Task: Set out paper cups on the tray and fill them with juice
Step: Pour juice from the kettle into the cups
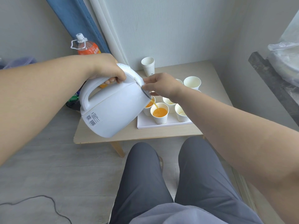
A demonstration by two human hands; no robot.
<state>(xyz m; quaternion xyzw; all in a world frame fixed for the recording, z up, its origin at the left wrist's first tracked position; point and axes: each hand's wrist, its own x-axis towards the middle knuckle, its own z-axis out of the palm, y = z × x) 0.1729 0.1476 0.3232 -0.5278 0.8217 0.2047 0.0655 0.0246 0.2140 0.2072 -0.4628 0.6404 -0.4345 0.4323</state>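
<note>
— What do we see first?

— The low wooden table [103,135], and over its near-left corner our white kettle [113,110], tipped hard toward the spout.

— And what are we pouring over?

— The white tray [145,124], which lies on the table just right of the kettle. Behind, on the floor by the wall, stands an orange drink bottle [87,47].

— How are our hands placed?

— Our left hand [105,68] has its fingers curled tight round the handle at its top. Our right hand [161,86] reaches out with its fingers nearly straight, the tips pressed on the lid's edge by the spout.

— And the cups?

— A stack of paper cups [148,66] stands behind the tray. On the tray, the front cup [160,121] is nearly full of juice, the cup behind it [148,110] also holds juice, and the rest look empty.

— Smallest of all?

— The thin juice stream [155,105], which runs from the spout into that front cup.
</note>
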